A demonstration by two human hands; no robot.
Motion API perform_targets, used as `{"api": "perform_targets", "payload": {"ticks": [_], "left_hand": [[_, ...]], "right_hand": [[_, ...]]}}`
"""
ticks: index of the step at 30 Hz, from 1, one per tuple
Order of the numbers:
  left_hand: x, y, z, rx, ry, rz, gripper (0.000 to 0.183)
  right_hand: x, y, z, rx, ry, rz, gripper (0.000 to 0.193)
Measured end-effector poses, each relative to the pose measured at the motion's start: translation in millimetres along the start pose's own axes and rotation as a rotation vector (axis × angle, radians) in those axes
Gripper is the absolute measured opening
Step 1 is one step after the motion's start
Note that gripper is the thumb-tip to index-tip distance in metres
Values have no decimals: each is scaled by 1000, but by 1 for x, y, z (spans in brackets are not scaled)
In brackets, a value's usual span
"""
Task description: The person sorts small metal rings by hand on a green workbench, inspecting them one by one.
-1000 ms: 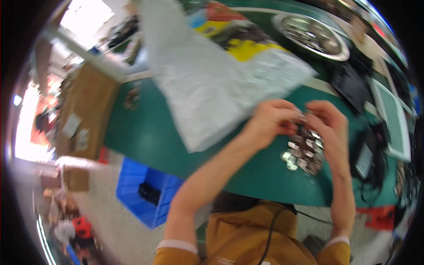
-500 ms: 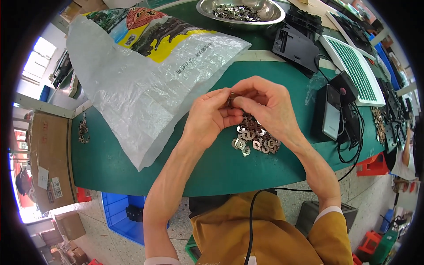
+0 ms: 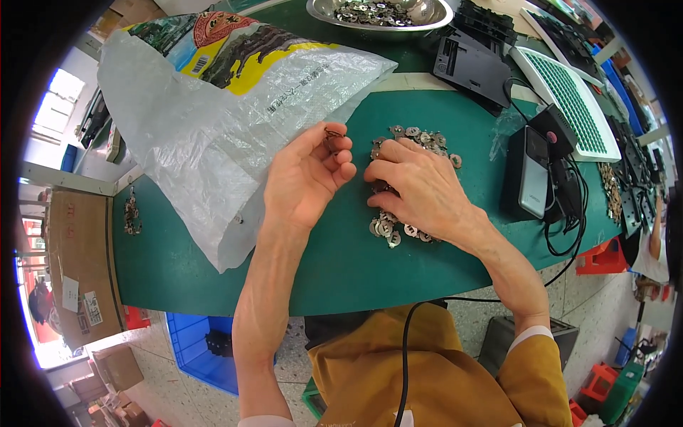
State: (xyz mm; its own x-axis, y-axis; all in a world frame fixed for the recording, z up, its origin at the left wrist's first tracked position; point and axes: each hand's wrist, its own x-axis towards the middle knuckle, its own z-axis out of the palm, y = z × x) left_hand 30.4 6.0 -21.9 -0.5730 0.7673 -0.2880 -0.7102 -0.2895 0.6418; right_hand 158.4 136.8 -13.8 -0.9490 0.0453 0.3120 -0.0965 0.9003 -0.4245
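Note:
My left hand is raised over the green table, palm turned inward. Its thumb and index finger pinch a small dark metal piece, while the other fingers curl loosely. To the right, my right hand lies palm down over a pile of small round slotted metal pieces. Its fingers are bent into the pile, thumb and index apart, with dark pieces showing between them. The palm hides the middle of the pile; pieces show above and below the hand.
A white woven sack covers the left of the green table. Behind stands a steel bowl of similar pieces. Black plastic parts, a white grid tray and a black and silver device with cables lie at right.
My hands, together before, have come apart. The left has moved left, still pinching a small metal piece; the right has dropped onto the pile with its fingers in it.

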Motion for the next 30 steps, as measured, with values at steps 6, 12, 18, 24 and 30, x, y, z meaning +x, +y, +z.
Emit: {"api": "perform_targets", "payload": {"ticks": [6,12,18,24,30], "left_hand": [[-1,0,1,-25,-11,-9,23],[-1,-3,2,54,4,-15,21],[-2,-6,3,224,-29,2,16],[-3,-11,7,301,-3,-21,15],[-3,-14,9,287,-134,-60,16]], "right_hand": [[0,2,0,-58,-24,-5,11],[5,8,-3,162,90,95,6],[9,14,-8,669,106,298,9],[11,12,-14,958,114,437,8],[10,15,-9,973,197,430,12]]}}
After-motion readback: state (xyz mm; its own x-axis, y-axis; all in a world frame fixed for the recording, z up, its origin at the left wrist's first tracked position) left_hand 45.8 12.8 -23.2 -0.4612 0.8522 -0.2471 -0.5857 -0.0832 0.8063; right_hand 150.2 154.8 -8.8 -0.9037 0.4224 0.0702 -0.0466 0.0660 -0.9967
